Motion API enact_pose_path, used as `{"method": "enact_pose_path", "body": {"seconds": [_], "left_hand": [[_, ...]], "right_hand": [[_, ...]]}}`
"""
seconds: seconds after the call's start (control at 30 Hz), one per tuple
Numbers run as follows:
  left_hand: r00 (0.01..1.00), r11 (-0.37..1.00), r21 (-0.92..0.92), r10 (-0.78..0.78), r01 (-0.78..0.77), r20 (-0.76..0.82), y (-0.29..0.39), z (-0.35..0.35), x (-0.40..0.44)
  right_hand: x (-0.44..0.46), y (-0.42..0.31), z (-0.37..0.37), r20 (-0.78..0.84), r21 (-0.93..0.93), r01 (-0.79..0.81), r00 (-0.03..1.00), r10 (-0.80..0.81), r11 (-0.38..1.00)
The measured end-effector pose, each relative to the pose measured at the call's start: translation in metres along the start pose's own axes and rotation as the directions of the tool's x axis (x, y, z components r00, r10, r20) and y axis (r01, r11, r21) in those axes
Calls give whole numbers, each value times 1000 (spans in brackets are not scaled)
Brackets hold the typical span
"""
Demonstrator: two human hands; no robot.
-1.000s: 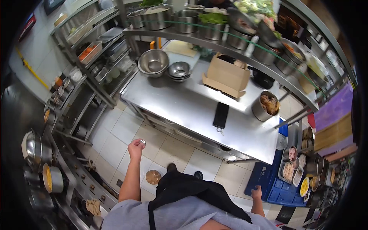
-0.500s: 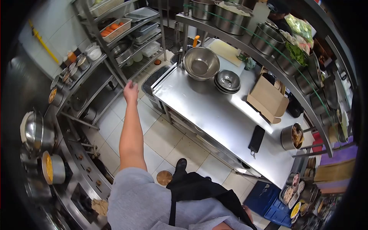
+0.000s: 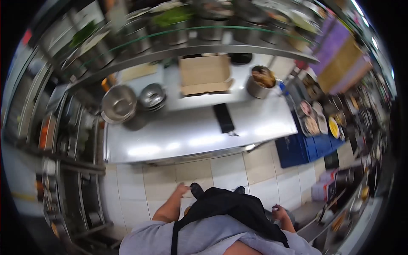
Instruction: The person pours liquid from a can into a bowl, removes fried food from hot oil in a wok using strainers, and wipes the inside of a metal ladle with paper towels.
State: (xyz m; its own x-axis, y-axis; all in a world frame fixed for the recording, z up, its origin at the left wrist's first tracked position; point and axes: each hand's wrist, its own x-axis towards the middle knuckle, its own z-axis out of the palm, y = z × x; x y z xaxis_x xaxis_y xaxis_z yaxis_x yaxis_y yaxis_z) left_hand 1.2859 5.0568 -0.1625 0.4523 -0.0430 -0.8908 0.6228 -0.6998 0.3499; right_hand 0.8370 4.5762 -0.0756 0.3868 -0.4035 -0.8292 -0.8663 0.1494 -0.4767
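Note:
My left hand [image 3: 182, 190] hangs over the tiled floor in front of the steel table, near my shoe [image 3: 196, 190]. Its fingers look loosely apart, with no object visible in them. Low on the right, my right hand [image 3: 279, 212] is beside my black apron [image 3: 233, 208], fingers curled; whatever they may hold is too small to make out. Both hands are away from the steel table [image 3: 178, 127]. On that table lie a black phone [image 3: 223, 118], an open cardboard box [image 3: 205, 72], a large steel bowl [image 3: 119, 102] and stacked smaller bowls [image 3: 153, 95].
A steel pot [image 3: 258, 87] with brown food stands toward the table's right end. Blue crates [image 3: 293, 151] with food trays are beyond it. An overhead shelf [image 3: 191, 52] holds several pots, some with greens. Racks [image 3: 72, 170] line the left, and cooking equipment the right.
The view has swung right, so the table now faces me squarely. My left arm, earlier stretched toward the racks, is lowered near my body. My right hand has come clearly into view.

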Motion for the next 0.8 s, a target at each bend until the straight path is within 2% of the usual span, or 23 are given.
{"method": "enact_pose_path", "body": {"seconds": [0.03, 0.07, 0.1, 0.13, 0.2, 0.27, 0.33, 0.4, 0.47, 0.5, 0.53, 0.6, 0.63, 0.67, 0.7, 0.73, 0.77, 0.8], "left_hand": [[905, 774, 469, 359, -426, 229, 51, 25, -30], [730, 556, 490, 608, -672, 311, 71, 61, -24], [473, 268, 464, 779, -845, 412, 91, 90, -21], [439, 206, 461, 760, -863, 480, 118, 105, -26], [456, 324, 321, 649, -890, 609, 192, 133, -48], [597, 428, 419, 519, -801, 612, 262, 147, -99], [509, 327, 396, 637, -858, 579, 295, 170, -80], [636, 506, 385, 596, -772, 490, 319, 202, -76], [614, 388, 479, 571, -787, 546, 330, 241, -83], [607, 303, 545, 571, -782, 553, 334, 255, -87], [626, 274, 582, 525, -765, 576, 333, 272, -71], [645, 164, 648, 432, -744, 630, 328, 305, -55], [638, 149, 644, 421, -750, 645, 327, 322, -54], [683, 159, 681, 371, -715, 630, 325, 337, -55], [729, 169, 720, 319, -673, 606, 324, 350, -54], [733, 163, 725, 306, -669, 607, 328, 367, -68], [791, 230, 759, 251, -608, 558, 335, 383, -89], [842, 294, 789, 194, -540, 504, 344, 396, -106]], "right_hand": [[-21, 6, 6, -45, 49, -22, 999, 24, 999], [-35, 11, 8, -88, 103, -44, 995, 53, 994], [-40, 23, 5, -72, 127, -69, 994, 78, 990], [-40, 44, 6, -133, 260, -58, 986, 96, 964], [-71, 47, 0, -189, 311, -61, 974, 125, 948], [-70, 101, -7, -237, 448, 30, 968, 86, 893], [-78, 146, -9, -298, 572, 32, 939, 172, 820], [-84, 187, -7, -326, 672, 26, 908, 264, 740], [-90, 217, -1, -346, 647, -74, 859, 379, 759], [-93, 224, 3, -360, 647, -85, 842, 401, 758], [-94, 226, 6, -360, 673, -83, 831, 424, 735], [-89, 224, 6, -282, 758, -39, 881, 381, 651], [-84, 223, 7, -288, 743, -4, 901, 325, 669], [-83, 218, 6, -287, 726, 27, 920, 267, 687], [-80, 214, 0, -283, 735, 19, 917, 281, 678], [-77, 207, -8, -322, 607, 48, 927, 191, 793], [-73, 203, -14, -340, 460, 83, 936, 90, 884], [-69, 202, -23, -328, 468, 76, 940, 93, 881]]}}
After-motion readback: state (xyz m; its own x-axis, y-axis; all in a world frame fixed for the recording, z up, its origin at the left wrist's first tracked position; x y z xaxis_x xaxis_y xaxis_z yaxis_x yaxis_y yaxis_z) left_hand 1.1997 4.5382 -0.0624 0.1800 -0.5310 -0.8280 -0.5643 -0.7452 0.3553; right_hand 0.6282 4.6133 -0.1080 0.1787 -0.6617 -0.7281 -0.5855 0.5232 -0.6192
